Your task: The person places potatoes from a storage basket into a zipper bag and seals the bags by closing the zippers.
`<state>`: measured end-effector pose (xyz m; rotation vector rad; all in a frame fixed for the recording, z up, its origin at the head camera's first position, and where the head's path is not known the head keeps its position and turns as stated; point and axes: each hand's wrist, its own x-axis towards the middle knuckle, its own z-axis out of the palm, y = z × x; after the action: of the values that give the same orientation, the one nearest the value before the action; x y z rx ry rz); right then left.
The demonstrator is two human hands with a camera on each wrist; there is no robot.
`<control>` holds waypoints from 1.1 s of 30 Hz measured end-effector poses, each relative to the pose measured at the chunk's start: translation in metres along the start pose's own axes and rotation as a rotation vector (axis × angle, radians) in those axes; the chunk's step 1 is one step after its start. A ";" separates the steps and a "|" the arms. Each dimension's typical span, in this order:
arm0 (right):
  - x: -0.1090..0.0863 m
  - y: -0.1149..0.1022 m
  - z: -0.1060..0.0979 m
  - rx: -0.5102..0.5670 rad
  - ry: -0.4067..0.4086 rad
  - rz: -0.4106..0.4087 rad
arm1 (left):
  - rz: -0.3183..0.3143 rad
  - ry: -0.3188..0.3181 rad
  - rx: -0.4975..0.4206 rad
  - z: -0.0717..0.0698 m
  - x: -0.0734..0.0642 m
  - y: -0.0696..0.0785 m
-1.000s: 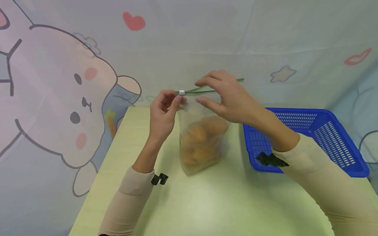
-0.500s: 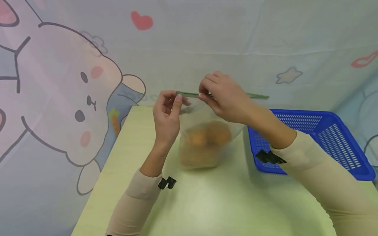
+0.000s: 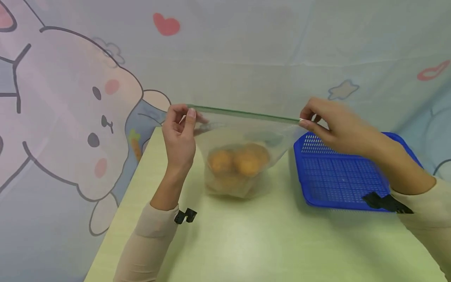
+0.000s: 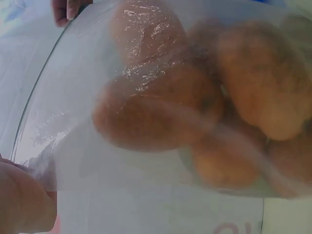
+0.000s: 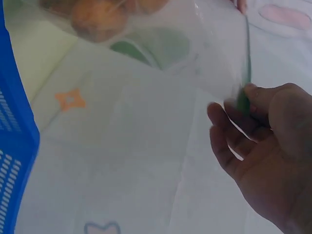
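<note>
A clear zip bag is stretched between both hands, its green zip strip pulled into a nearly straight line. My left hand pinches the strip's left end between thumb and fingers. At the right end my right hand pinches the strip, with a bit of the white slider showing at the fingertips. Several rounded orange-brown lumps, like potatoes or sweet potatoes, fill the lower part of the bag. Through the cloudy plastic their kind is blurred. In the right wrist view a green patch shows on the bag.
A blue plastic basket with perforated walls stands on the right of the pale yellow-green table, partly under the right forearm. Behind the table hangs a printed cloth with a cartoon animal, hearts and stars. Dark straps sit at both cuffs.
The right hand has closed on the white slider and drawn it rightward to the strip's far end. The strip's two edges, apart before, now lie together. The left hand has shifted slightly left.
</note>
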<state>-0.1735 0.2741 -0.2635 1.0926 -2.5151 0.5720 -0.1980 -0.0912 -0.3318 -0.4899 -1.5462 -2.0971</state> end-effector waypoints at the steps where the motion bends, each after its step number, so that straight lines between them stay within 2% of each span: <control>1: -0.004 0.001 -0.004 0.005 0.007 0.011 | 0.002 -0.009 0.005 0.000 0.000 0.001; 4: -0.015 0.006 -0.009 0.004 0.037 0.031 | -0.004 -0.032 -0.009 -0.001 -0.002 0.000; 8: -0.023 0.010 -0.002 0.023 0.043 0.027 | -0.009 -0.072 -0.024 -0.004 -0.007 -0.005; 12: -0.030 0.010 0.009 0.110 0.069 0.037 | -0.010 -0.110 -0.038 -0.010 -0.011 -0.009; 15: -0.035 0.009 0.016 0.172 0.092 0.046 | -0.056 -0.173 -0.017 -0.019 -0.014 -0.013; 16: -0.036 0.009 0.018 0.194 0.095 0.047 | -0.097 -0.208 0.012 -0.023 -0.016 -0.015; 18: -0.037 0.010 0.021 0.220 0.100 0.054 | -0.225 -0.301 0.122 -0.033 -0.020 -0.021; 21: -0.039 0.011 0.026 0.253 0.111 0.083 | -0.426 -0.527 0.333 -0.045 -0.029 -0.038; 23: -0.039 0.012 0.029 0.273 0.125 0.105 | -0.503 -0.668 0.449 -0.049 -0.035 -0.053; 25: -0.038 0.014 0.033 0.305 0.147 0.123 | -0.523 -0.744 0.483 -0.049 -0.040 -0.068; 27: -0.037 0.016 0.038 0.357 0.164 0.137 | -0.516 -0.760 0.473 -0.049 -0.045 -0.080; 29: -0.038 0.016 0.045 0.458 0.168 0.168 | -0.503 -0.737 0.446 -0.049 -0.049 -0.088; 31: -0.042 0.014 0.055 0.555 0.156 0.226 | -0.488 -0.707 0.416 -0.051 -0.053 -0.093; 33: -0.047 0.013 0.069 0.629 0.105 0.306 | -0.484 -0.682 0.390 -0.053 -0.057 -0.096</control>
<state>-0.1628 0.2772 -0.3467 0.8191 -2.4793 1.5374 -0.2064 -0.1093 -0.4536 -0.7978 -2.6217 -1.9626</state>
